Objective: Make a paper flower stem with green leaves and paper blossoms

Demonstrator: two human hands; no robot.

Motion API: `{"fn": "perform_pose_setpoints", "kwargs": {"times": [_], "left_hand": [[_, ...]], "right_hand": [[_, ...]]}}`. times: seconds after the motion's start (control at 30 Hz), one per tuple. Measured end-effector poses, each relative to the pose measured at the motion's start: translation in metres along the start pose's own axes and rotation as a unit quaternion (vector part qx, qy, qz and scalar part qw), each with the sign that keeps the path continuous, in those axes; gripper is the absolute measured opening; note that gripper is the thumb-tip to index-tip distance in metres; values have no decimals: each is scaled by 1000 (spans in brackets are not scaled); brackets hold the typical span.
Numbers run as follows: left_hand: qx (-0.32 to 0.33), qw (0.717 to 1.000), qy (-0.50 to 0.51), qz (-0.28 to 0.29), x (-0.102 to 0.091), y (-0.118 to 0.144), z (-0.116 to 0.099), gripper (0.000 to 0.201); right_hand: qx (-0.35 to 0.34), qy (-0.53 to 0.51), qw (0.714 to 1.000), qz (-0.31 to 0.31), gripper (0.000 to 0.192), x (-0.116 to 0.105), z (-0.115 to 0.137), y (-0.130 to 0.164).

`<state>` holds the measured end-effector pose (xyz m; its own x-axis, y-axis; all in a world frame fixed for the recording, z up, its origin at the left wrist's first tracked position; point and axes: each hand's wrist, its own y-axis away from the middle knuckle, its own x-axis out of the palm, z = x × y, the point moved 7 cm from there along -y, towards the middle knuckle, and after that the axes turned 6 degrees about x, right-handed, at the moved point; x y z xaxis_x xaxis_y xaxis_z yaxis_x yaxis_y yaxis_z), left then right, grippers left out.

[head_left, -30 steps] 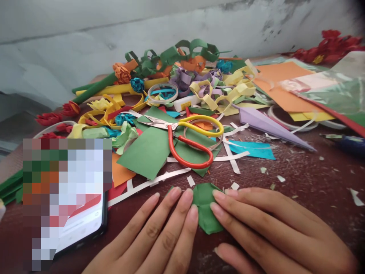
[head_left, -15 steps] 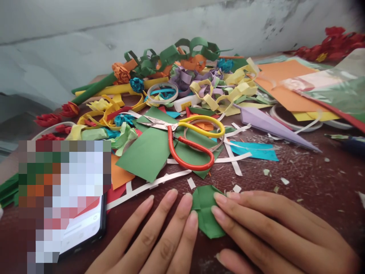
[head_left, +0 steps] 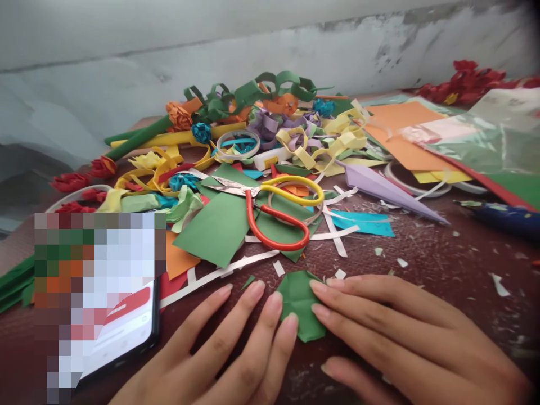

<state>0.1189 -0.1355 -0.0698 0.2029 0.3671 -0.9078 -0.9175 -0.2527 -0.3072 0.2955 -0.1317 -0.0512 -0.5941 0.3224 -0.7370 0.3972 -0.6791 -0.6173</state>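
A small folded green paper piece (head_left: 302,304) lies flat on the dark brown table (head_left: 442,264) near its front edge. My left hand (head_left: 236,349) presses its fingertips on the piece's left side. My right hand (head_left: 400,337) rests flat on its right side, fingers stretched across it. Both hands hold the paper down against the table. Just beyond lie scissors (head_left: 270,211) with one red and one yellow handle, on top of larger green paper squares (head_left: 215,228).
A phone (head_left: 118,332) lies at the front left. A heap of coloured paper strips, curls and paper flowers (head_left: 253,118) fills the back. Orange sheets and a plastic bag (head_left: 476,135) sit at right, a purple paper cone (head_left: 388,188) and a blue pen (head_left: 502,216) nearby. A grey wall stands behind.
My hands stay pressed on the green piece, with the fingertips shifted slightly. The view has tilted a little, so the clutter sits lower and further left in the frame.
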Motion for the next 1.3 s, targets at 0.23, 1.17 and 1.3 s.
{"fn": "perform_pose_setpoints", "kwargs": {"times": [0.23,1.17,1.3], "left_hand": [[-11,999,19,-29,-4,-1,7,37],[-169,972,92,-132,-12,-36,21,15],[-254,953,116,-118,-9,-42,28,17]], "right_hand": [[19,-37,999,11,15,-3,-3,-13],[87,-39,994,55,12,-2,-10,-20],[142,-13,987,68,19,6,-16,-21]]}}
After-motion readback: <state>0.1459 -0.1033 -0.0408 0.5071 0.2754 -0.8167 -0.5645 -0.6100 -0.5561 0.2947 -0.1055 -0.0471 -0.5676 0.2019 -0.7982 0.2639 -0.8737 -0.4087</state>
